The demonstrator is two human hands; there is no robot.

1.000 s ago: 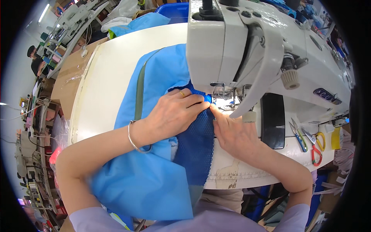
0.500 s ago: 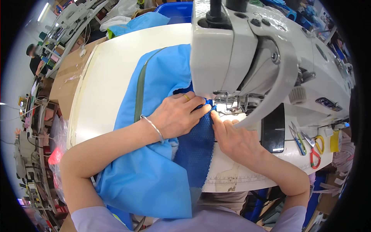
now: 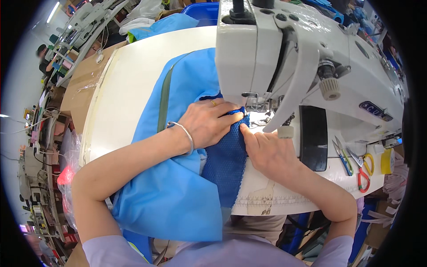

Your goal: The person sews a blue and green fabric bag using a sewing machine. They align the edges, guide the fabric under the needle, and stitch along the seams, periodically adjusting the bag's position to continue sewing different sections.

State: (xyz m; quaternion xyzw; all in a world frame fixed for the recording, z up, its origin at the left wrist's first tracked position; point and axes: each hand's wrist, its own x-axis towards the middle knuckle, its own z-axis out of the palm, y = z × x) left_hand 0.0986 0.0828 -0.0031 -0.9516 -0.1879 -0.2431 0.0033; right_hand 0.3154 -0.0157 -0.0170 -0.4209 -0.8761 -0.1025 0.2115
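A white industrial sewing machine [image 3: 311, 66] fills the upper right, on a cream table [image 3: 129, 89]. Light blue fabric [image 3: 178, 196] with an olive green strap [image 3: 164, 98] runs from the machine's needle down over the table's near edge. A darker blue mesh piece [image 3: 227, 164] lies on top of it. My left hand [image 3: 209, 122], with a ring and a silver bracelet, presses flat on the mesh and fabric just left of the presser foot [image 3: 249, 109]. My right hand [image 3: 267, 151] lies on the mesh's right edge, thumb pointing at the foot.
Right of the machine bed lie a small thread snip [image 3: 342, 155], red-handled scissors [image 3: 362, 175] with yellow handles beside them, and a yellow tape roll [image 3: 388, 161]. Other sewing stations [image 3: 84, 22] and a person [image 3: 44, 58] are at the far left. A blue bin [image 3: 202, 11] sits behind the table.
My view has drawn closer to the machine. Both hands have kept pressing the blue fabric at the presser foot, shifting slightly with the cloth.
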